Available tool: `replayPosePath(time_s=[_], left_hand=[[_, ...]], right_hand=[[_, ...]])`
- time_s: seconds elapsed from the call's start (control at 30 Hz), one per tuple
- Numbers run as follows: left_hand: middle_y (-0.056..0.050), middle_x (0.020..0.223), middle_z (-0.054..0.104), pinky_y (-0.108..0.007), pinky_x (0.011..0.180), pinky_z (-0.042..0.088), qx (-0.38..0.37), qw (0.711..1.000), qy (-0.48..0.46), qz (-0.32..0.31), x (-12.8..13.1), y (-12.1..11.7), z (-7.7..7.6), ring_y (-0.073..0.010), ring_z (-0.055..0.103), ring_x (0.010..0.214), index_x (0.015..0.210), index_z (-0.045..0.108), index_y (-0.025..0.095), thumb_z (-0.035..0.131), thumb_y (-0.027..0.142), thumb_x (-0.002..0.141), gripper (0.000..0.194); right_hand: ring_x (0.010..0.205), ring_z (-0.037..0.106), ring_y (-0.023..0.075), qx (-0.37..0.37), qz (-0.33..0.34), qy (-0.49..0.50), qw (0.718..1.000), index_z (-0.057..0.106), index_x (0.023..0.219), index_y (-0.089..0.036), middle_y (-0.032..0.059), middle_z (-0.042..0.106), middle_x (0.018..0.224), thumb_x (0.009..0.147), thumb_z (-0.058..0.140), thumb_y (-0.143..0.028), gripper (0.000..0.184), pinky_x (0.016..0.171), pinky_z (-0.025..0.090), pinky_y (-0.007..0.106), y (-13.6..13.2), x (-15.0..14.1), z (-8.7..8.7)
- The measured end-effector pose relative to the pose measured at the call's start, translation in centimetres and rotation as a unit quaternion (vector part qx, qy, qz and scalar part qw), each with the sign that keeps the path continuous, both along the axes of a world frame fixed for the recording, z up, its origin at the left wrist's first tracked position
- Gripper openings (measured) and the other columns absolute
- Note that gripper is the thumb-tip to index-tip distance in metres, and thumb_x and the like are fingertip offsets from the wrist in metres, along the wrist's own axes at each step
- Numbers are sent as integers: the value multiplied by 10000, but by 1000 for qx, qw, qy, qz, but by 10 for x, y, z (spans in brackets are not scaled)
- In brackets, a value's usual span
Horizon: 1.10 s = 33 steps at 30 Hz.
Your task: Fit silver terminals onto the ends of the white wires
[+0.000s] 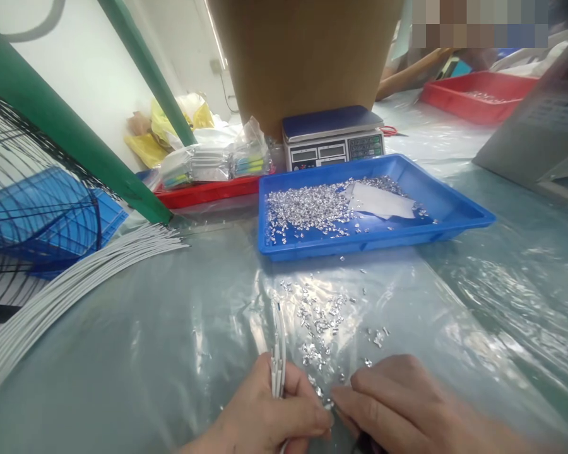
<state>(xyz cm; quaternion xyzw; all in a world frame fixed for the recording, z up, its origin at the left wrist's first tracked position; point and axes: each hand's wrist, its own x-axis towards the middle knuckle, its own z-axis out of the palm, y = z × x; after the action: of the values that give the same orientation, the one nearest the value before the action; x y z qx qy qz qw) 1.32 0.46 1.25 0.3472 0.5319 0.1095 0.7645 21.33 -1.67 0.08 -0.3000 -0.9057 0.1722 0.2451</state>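
My left hand is closed around a few thin white cables, whose ends stand up above the fingers. Its thumb and fingertip meet near a small shiny piece at the right. Close beside it, my right hand has its fingers curled and pointing at that same spot. Something dark shows under the right palm, mostly hidden, so its kind is unclear. In front of both hands, small silvery metal pieces lie scattered on the plastic-covered table.
Beyond them stands a blue tray with many metal pieces and white paper. Behind it is a digital scale. A bundle of white cables lies left by a green post. Another person's arm is near a red tray.
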Motion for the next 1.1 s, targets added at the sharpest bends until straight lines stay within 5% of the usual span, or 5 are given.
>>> replayPosePath(time_s=[0.43,0.57,0.67,0.83,1.1], left_hand=[[63,331,420,-201,368,217,41,997,24,-55,-2,-8,-9,-64,345,327,491,556,173,655,209,661,200],[63,334,400,-205,358,221,52,995,33,-80,-1,-10,-9,-70,344,329,479,570,173,640,193,645,181],[61,343,414,-214,345,225,53,992,42,-106,-1,-10,-7,-75,333,320,509,618,171,661,207,629,132],[66,357,406,-222,355,213,63,988,18,-143,-1,-9,-1,-63,318,323,493,649,178,701,240,639,167],[33,416,491,-216,370,269,64,991,-46,-107,-9,-14,-9,-64,392,348,619,767,185,785,275,631,93]], right_hand=[[439,450,152,74,73,-115,988,574,638,-179,1,543,560,805,402,14,308,402,313,316,0,-7,1],[479,472,141,-6,70,-121,990,587,688,-182,-13,590,612,756,535,-58,151,465,341,303,0,-2,1],[505,439,92,-175,76,-80,978,568,690,-174,-58,560,610,665,646,-55,144,539,358,258,3,0,4],[463,245,48,-505,56,61,859,342,515,-189,-103,252,491,565,528,28,290,400,187,202,11,-3,5],[386,389,34,-677,-1,105,729,513,539,-175,-84,479,451,613,415,-26,192,360,279,133,16,-8,3]])
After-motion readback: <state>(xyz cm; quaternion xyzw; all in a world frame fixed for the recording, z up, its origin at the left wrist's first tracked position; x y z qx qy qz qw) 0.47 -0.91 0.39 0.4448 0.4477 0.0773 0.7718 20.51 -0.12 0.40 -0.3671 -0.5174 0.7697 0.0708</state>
